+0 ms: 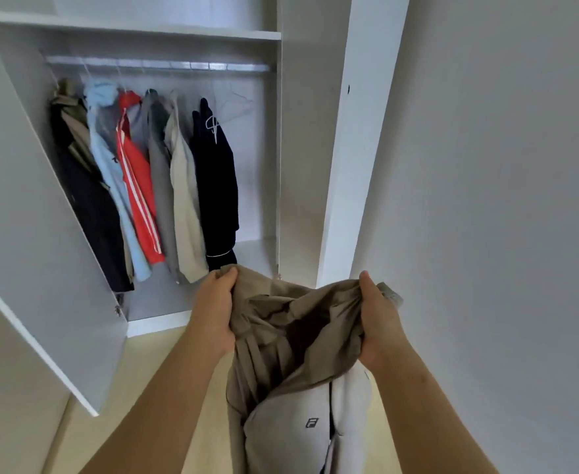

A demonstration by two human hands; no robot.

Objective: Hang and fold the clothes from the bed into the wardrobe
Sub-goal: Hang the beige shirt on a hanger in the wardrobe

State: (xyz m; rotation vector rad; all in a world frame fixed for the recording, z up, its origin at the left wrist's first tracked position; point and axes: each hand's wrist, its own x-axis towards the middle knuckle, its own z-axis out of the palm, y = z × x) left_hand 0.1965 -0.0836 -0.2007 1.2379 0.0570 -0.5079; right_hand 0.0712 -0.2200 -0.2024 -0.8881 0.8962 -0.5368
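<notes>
A beige garment (291,323) hangs bunched between my two hands in front of the open wardrobe (165,32). My left hand (214,309) grips its left edge, fingers curled into the cloth. My right hand (377,319) grips its right edge the same way. The garment droops down over my light grey trousers (301,429). Inside the wardrobe, several clothes hang from a rail (158,65): a dark coat, a light blue top, a red jacket (137,179) with white stripes, grey and beige pieces, and a navy jacket (216,172). The bed is out of view.
The wardrobe's left door (38,268) stands open toward me. A white door edge (353,148) rises on the right, with a plain wall (503,200) beyond it. An empty wire hanger (237,100) hangs at the rail's right end. The floor (137,388) is pale wood.
</notes>
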